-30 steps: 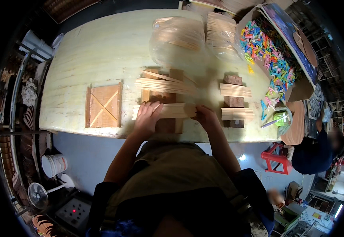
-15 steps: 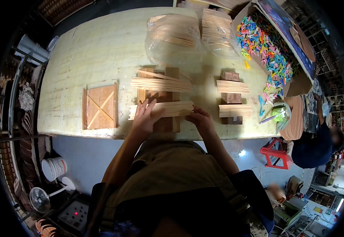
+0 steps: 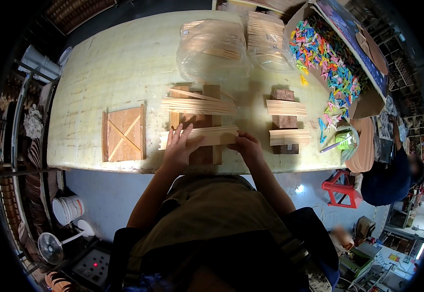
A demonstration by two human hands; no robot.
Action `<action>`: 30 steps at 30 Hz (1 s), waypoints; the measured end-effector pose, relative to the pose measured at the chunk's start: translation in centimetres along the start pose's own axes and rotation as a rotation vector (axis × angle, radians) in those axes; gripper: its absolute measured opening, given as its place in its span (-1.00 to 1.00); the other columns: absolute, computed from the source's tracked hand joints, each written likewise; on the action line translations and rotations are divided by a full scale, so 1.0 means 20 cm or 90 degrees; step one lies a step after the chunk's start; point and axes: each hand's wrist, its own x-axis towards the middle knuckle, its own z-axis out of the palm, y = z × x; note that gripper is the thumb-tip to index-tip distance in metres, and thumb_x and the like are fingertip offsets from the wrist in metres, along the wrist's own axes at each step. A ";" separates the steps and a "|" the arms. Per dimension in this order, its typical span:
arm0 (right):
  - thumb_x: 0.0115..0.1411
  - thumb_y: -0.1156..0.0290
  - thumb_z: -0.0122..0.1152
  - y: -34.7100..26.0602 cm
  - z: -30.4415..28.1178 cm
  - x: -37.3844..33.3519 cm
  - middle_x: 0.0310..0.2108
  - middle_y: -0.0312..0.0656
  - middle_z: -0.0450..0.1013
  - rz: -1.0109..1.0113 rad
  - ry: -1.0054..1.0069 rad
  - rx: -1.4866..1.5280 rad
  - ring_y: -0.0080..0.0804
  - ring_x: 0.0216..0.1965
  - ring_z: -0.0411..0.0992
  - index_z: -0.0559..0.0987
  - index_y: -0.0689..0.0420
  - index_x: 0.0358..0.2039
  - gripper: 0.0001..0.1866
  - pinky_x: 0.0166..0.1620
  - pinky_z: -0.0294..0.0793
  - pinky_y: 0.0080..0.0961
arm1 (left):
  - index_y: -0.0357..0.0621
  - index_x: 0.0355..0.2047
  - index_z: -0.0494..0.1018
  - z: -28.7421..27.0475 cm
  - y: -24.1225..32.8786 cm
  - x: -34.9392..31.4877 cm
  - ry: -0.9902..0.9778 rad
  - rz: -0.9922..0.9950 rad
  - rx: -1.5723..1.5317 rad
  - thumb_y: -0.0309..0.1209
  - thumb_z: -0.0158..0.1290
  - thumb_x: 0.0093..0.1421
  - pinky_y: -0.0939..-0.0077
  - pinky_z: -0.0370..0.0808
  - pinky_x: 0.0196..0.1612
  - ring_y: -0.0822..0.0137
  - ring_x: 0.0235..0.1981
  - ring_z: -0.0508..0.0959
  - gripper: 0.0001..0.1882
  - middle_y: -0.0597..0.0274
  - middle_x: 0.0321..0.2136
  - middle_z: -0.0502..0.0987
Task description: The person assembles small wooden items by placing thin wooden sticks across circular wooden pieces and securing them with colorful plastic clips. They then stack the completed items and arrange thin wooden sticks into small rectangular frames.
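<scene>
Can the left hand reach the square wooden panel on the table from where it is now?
Probably yes. The left hand rests on a bundle of thin sticks, and the square wooden panel lies just to its left with only bare table between them.

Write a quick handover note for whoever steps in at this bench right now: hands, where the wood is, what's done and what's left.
Left hand: flat on the near bundle of thin sticks.
Right hand: pinching that bundle's right end.
The bundle lies across brown wooden blocks at the table's near edge; a second bundle lies behind it.
Done: one finished square panel at left.
Left: two more bundles on blocks at right, spare sticks in bags.
</scene>
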 end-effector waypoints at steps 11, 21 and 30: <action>0.12 0.51 0.08 -0.03 0.00 0.06 -0.34 -0.13 0.47 -0.002 -0.013 0.005 -0.31 -0.32 0.50 0.49 0.28 -0.27 -0.83 -0.24 0.59 -0.38 | 0.33 0.05 0.44 -0.03 0.02 0.00 0.016 -0.004 -0.033 -0.50 -0.11 0.06 -0.07 -0.10 0.29 -0.11 0.24 0.11 -0.46 0.08 0.21 0.16; 0.08 0.49 0.12 -0.03 0.00 0.11 -0.43 -0.19 0.44 0.005 0.032 -0.043 -0.40 -0.42 0.47 0.48 0.24 -0.34 -0.87 -0.33 0.60 -0.40 | 0.21 0.05 0.43 -0.02 0.01 0.00 0.050 -0.003 -0.044 -0.48 -0.10 0.07 -0.05 -0.06 0.29 -0.09 0.24 0.12 -0.50 0.12 0.20 0.19; 0.13 0.36 0.09 -0.11 -0.02 0.18 -0.43 -0.19 0.45 0.134 -0.012 -0.082 -0.38 -0.36 0.46 0.52 0.22 -0.26 -0.77 -0.26 0.53 -0.35 | 0.07 0.11 0.36 -0.01 0.00 0.01 0.032 -0.029 -0.067 -0.45 -0.10 0.10 -0.05 -0.05 0.29 -0.05 0.26 0.10 -0.50 0.14 0.21 0.18</action>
